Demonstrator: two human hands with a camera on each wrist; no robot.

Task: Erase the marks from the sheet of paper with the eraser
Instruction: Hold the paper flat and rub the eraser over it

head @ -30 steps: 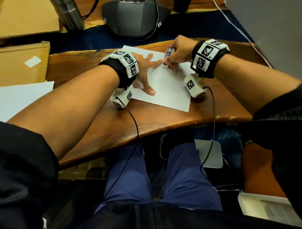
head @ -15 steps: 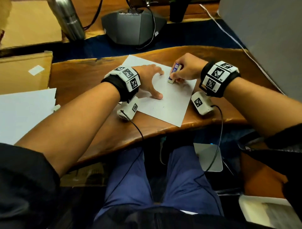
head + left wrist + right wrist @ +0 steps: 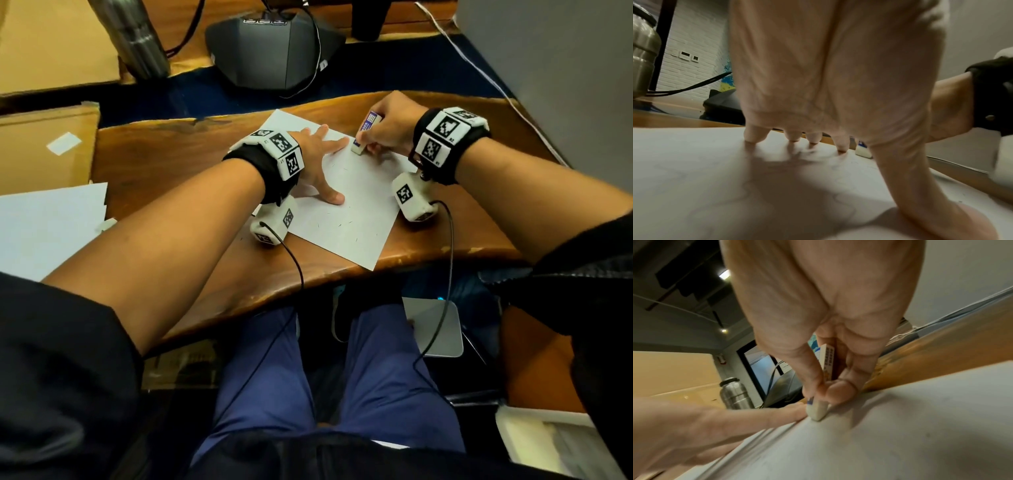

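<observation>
Right hand (image 3: 390, 132) pinching eraser (image 3: 364, 135) between thumb and fingers, white tip down on paper (image 3: 356, 219), sleeve end tilted up and away. Left hand (image 3: 317, 161) splayed flat, fingers (image 3: 841, 144) straight, pressing paper onto worktop (image 3: 164, 161); index tip just beside eraser tip. Paper lying skewed, one corner toward worktop's near edge. Eraser working far part of sheet. Short dark flecks (image 3: 346, 224) scattered on near half, toward body, between the two wrists; marks or rubbings, cannot tell which. Faint lines under left palm in left wrist view. Likely next: pull eraser toward body, right hand nearer, left staying as clamp.
</observation>
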